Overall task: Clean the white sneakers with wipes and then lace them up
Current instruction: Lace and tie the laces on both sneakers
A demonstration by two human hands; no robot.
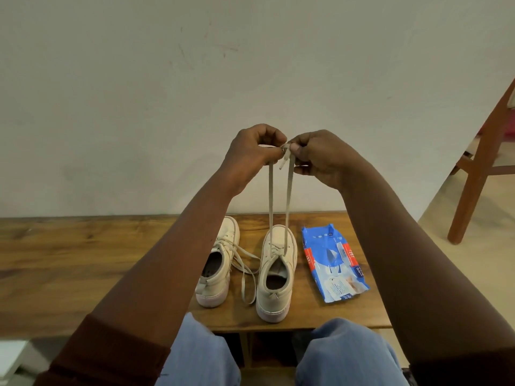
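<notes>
White lace ends (287, 190) rise taut from the right sneaker (276, 274); your left hand (255, 154) and right hand (320, 158) pinch them together above the table (83, 260).

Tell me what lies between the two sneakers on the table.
The loose laces of the left sneaker lie on the table there, beside the right sneaker, in the head view.

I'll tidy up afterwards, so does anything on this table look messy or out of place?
Only minor things. The left sneaker has untied laces trailing across the table toward the right sneaker. The wipes packet lies crumpled beside it. Nothing looks spilled or damaged.
</notes>
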